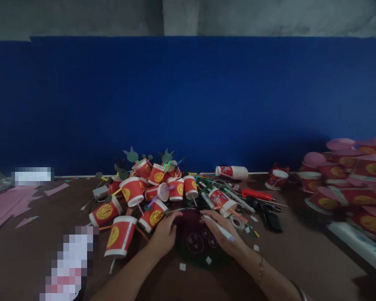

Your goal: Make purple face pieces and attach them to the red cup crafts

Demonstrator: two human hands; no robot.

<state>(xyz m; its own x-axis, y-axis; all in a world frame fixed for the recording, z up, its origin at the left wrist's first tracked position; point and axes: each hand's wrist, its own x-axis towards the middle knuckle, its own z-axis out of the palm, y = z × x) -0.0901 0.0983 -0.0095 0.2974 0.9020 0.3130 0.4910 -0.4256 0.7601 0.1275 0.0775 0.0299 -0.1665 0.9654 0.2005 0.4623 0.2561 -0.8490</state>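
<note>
Pen in one hand over a dark sheet ringed by red cups

On my feed the dark maroon sheet (186, 232), pale circles outlined on it, lies at bottom centre between the hands. From it I take my clock. My right hand (226, 225) grasps a white pen (219, 229); my left hand (166, 232) curves at the sheet's opposite edge, and I cannot tell whether it grips or merely touches.

The red paper cups (119, 235) heaped from nine to twelve o'clock carry round yellow emblems, their characters too soft for me to read. Many have white rims, and some have straws. A nested cup stack (233, 172) lies on its side at one. More cups with pink pieces pile up at two to three, smeared and cut off by the frame. Below them runs a white bar (360, 242), also cropped.

Pink sheets (11, 205) lie toward ten o'clock. Mosaic blocks hide any lettering on the pale object between eight and nine. White scraps (182, 266) sit at six. The sheet's greenish rim fades into the brown table (156, 282).
</note>
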